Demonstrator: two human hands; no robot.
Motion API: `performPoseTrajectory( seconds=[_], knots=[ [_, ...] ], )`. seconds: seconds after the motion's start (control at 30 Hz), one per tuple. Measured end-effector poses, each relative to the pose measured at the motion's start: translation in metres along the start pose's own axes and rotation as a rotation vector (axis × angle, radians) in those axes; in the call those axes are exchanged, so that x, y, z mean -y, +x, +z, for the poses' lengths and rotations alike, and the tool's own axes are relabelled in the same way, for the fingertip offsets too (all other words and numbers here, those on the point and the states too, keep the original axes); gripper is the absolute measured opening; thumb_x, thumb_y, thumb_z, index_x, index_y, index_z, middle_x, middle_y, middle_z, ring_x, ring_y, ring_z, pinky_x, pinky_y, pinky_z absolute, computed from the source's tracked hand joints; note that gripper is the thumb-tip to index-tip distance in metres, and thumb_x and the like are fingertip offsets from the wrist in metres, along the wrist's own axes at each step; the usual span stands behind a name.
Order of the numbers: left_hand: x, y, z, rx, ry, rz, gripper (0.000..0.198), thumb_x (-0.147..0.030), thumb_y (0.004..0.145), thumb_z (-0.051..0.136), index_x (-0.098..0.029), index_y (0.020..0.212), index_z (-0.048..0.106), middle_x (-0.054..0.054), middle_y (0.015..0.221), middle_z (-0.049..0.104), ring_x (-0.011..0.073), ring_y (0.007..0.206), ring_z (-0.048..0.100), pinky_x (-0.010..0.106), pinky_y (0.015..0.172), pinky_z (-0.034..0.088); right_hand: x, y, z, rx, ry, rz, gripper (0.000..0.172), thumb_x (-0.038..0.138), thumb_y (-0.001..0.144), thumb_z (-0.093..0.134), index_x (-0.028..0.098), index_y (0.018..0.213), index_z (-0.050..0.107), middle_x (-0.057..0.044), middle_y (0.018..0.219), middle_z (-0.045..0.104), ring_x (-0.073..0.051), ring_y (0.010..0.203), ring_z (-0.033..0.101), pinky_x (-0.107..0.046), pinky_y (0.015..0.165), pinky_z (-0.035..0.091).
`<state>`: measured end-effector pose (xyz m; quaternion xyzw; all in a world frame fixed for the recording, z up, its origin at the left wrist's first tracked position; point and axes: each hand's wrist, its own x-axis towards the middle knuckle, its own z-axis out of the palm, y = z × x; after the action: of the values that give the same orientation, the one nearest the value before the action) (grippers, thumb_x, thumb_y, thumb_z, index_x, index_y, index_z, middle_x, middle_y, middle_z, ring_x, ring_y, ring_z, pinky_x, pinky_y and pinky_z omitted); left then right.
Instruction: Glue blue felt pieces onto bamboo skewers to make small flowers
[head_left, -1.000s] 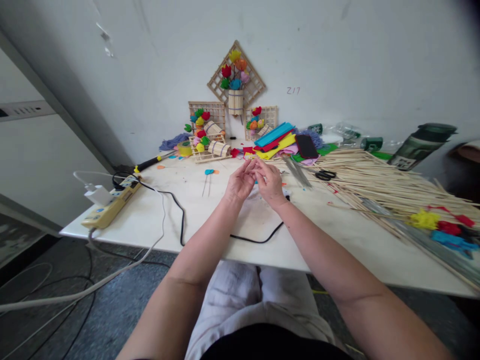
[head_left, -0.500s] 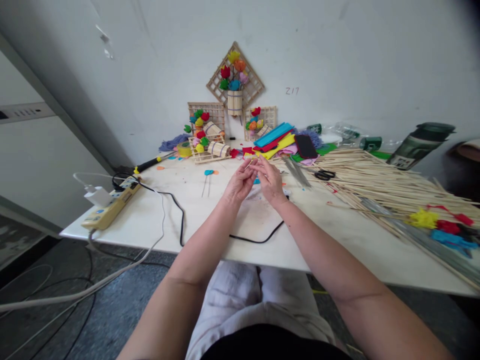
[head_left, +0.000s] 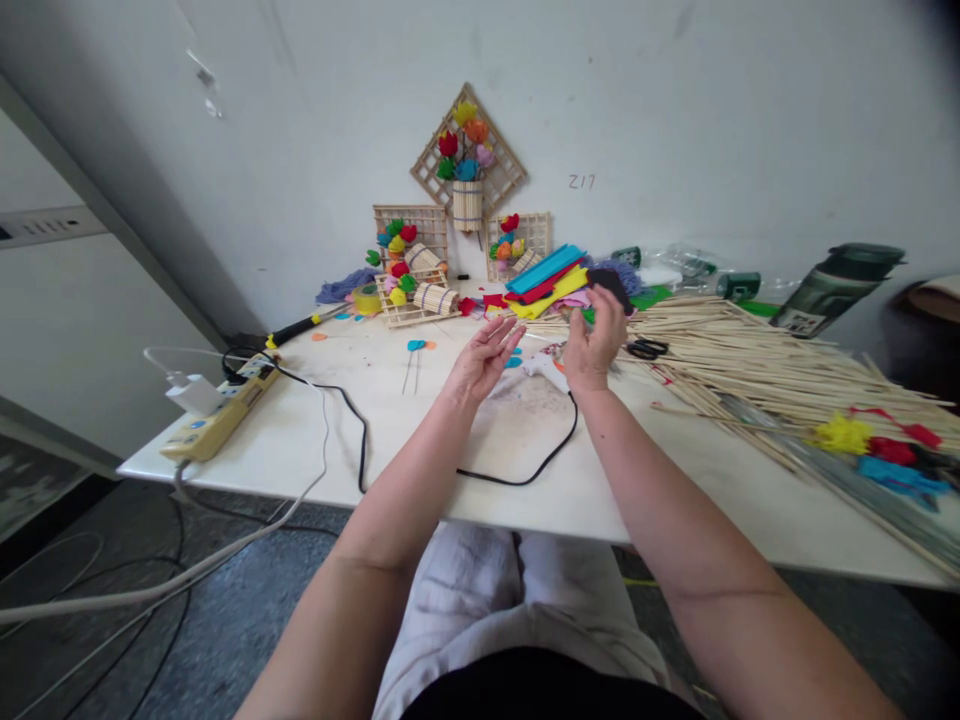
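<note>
My left hand (head_left: 482,362) hovers over the middle of the white table (head_left: 420,470), palm up and fingers stretched out, with nothing visible in it. My right hand (head_left: 596,342) is raised to its right, fingers curled in a pinch near the stack of coloured felt sheets (head_left: 546,275). What the pinch holds is too small to make out. Between and just behind the hands lies a white glue gun (head_left: 544,366) with a black cord (head_left: 525,474). A blue paper flower on thin wire stems (head_left: 415,352) lies left of my left hand.
A big pile of bamboo sticks (head_left: 757,365) covers the right side, with black scissors (head_left: 646,349) on it. Lattice frames with paper flowers (head_left: 466,160) stand at the wall. A power strip (head_left: 217,410) with cables sits at the left edge. A green bottle (head_left: 836,290) lies far right.
My hands were pinched together over the table. The right hand has since moved up and to the right, towards the felt. The left hand has opened its fingers, uncovering the glue gun.
</note>
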<state>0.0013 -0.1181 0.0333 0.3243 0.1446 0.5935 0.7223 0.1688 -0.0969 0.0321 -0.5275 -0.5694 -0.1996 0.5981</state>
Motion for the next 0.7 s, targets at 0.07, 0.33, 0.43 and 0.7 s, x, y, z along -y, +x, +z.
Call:
performPoseTrajectory(
  seconds=[0.07, 0.33, 0.43, 0.7],
  knots=[
    [-0.001, -0.001, 0.001, -0.011, -0.011, -0.013, 0.055, 0.007, 0.066, 0.039, -0.012, 0.116, 0.054, 0.013, 0.129, 0.054, 0.0242, 0.126, 0.044, 0.041, 0.108, 0.034, 0.009, -0.002, 0.000, 0.115, -0.002, -0.078, 0.039, 0.035, 0.092, 0.031, 0.021, 0.115, 0.059, -0.013, 0.121, 0.055, -0.026, 0.113, 0.047, -0.044, 0.094, 0.034],
    [-0.001, 0.002, 0.001, -0.048, 0.022, -0.019, 0.048, 0.000, 0.070, 0.039, -0.013, 0.114, 0.055, 0.012, 0.120, 0.059, 0.0213, 0.122, 0.049, 0.036, 0.100, 0.044, 0.041, -0.021, 0.002, 0.486, 0.032, -0.314, 0.028, 0.035, 0.084, 0.053, 0.025, 0.105, 0.069, -0.004, 0.124, 0.060, -0.028, 0.119, 0.042, -0.046, 0.100, 0.025],
    [-0.003, 0.001, 0.000, -0.082, 0.053, -0.026, 0.048, -0.003, 0.070, 0.040, -0.015, 0.113, 0.057, 0.011, 0.118, 0.060, 0.0221, 0.121, 0.050, 0.036, 0.095, 0.047, 0.043, -0.024, 0.003, 0.543, 0.065, -0.290, 0.021, 0.032, 0.082, 0.056, 0.028, 0.094, 0.072, -0.002, 0.120, 0.063, -0.028, 0.119, 0.043, -0.048, 0.100, 0.024],
    [-0.011, -0.005, 0.005, -0.048, 0.091, 0.036, 0.044, -0.010, 0.072, 0.040, -0.019, 0.110, 0.061, 0.007, 0.130, 0.053, 0.0252, 0.124, 0.046, 0.042, 0.097, 0.044, 0.045, -0.026, 0.011, 0.500, 0.194, -0.158, 0.014, 0.025, 0.078, 0.061, 0.024, 0.067, 0.069, -0.002, 0.110, 0.068, -0.026, 0.114, 0.050, -0.046, 0.098, 0.031]
  ],
)
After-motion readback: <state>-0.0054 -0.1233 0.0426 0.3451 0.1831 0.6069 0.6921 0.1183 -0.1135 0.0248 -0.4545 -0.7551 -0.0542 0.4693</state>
